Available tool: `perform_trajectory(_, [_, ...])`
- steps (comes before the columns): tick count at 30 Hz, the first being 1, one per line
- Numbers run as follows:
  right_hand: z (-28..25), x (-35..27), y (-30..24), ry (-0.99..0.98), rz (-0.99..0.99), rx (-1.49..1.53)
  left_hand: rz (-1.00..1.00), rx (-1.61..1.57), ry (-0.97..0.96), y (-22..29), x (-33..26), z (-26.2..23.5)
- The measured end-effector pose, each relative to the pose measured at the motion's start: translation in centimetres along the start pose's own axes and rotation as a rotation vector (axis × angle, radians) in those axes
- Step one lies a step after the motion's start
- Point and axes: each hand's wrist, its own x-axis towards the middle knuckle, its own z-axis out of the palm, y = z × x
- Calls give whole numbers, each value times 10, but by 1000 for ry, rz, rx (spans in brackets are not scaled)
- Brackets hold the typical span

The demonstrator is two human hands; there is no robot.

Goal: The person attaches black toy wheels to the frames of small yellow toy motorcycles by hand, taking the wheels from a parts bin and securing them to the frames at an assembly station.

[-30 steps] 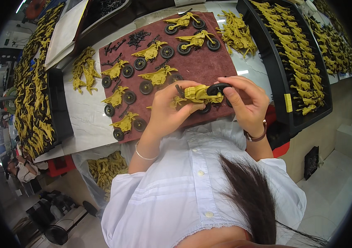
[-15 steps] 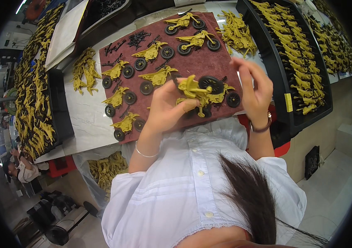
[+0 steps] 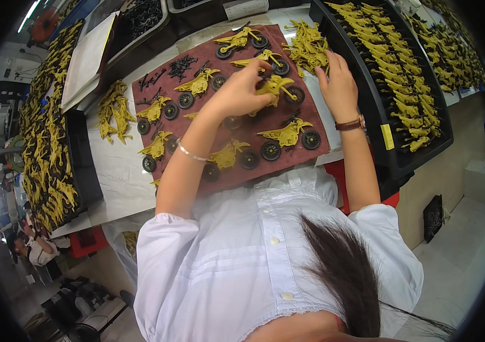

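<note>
My left hand is closed on a toy motorcycle with a yellow body and a black wheel, held over the far right part of a dark red cloth. Its fingers partly hide the toy. Beside the cloth's right edge, my right hand reaches to a pile of yellow plastic parts, thumb and fingers apart at the pile's near side. Several yellow toy motorcycles with black wheels stand or lie on the cloth, one of them just nearer than the held toy.
A black tray with rows of yellow parts lies at the right. Another yellow heap is left of the cloth, small black parts lie on its far side. Bins of black parts stand behind; a rack of yellow parts fills the left.
My left hand has moved away from my body with the toy motorcycle. My right hand has gone farther out, from beside the toy to the yellow pile.
</note>
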Motion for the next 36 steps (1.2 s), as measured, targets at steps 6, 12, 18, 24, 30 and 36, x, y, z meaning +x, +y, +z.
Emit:
perform_trajectory(6, [-6,-1,3,-64,17,-19,259,555,323,4,0,34])
perform_trajectory(12, [-42,-36,-1,-52,-69,128,318,654,342,7,-64,38])
perform_trajectory(18, [-47,-68,6,-112,34,224,282,644,292,-5,-82,49])
perform_trajectory(24, [-41,-79,9,-50,117,202,321,271,321,-1,-76,49])
perform_trajectory(30, [-42,-82,6,-28,186,240,58,-560,214,6,-64,74])
perform_trajectory(36, [-45,-83,-5,223,127,157,-126,-642,156,4,-56,87])
